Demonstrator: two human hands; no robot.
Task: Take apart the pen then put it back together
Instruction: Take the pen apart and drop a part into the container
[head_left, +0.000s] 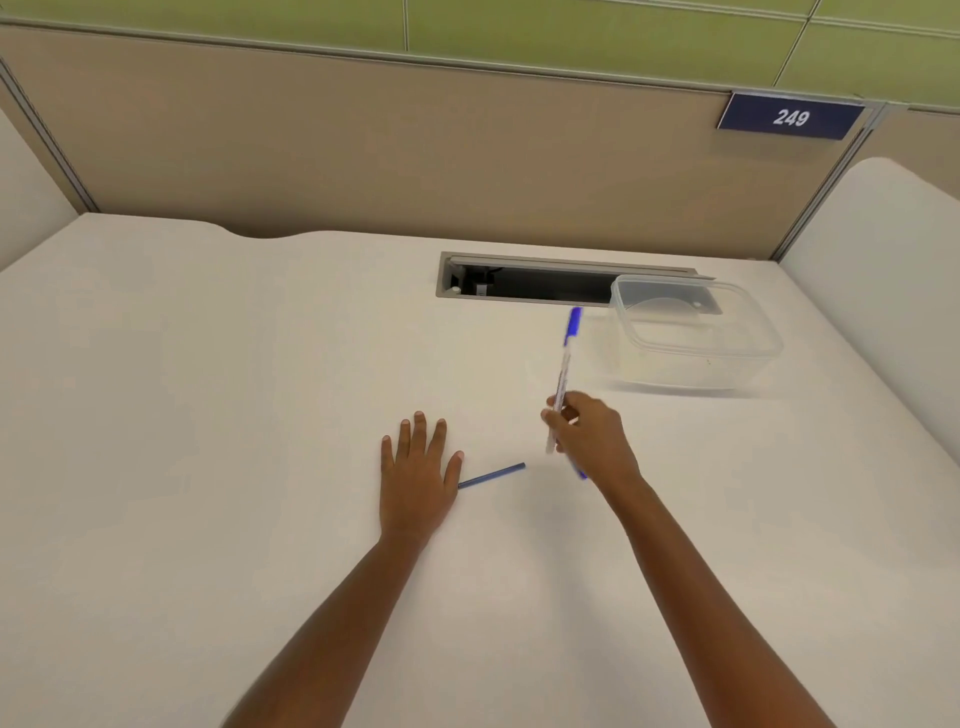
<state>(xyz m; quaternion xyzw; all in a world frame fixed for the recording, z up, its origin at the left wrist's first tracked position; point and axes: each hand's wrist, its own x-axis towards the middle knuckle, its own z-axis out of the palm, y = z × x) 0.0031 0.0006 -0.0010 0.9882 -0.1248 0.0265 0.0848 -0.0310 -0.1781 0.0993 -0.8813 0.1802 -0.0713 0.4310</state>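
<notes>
My right hand grips a clear pen barrel with a blue cap, which points up and away from me. A small blue piece shows under the same hand; what it is cannot be told. A thin blue ink refill lies on the white desk between my hands. My left hand rests flat on the desk, palm down and fingers spread, with the thumb next to the refill's left end.
A clear plastic container stands at the back right, close behind the pen's cap. A cable slot is cut into the desk behind it. Beige partition walls enclose the desk at the back and sides.
</notes>
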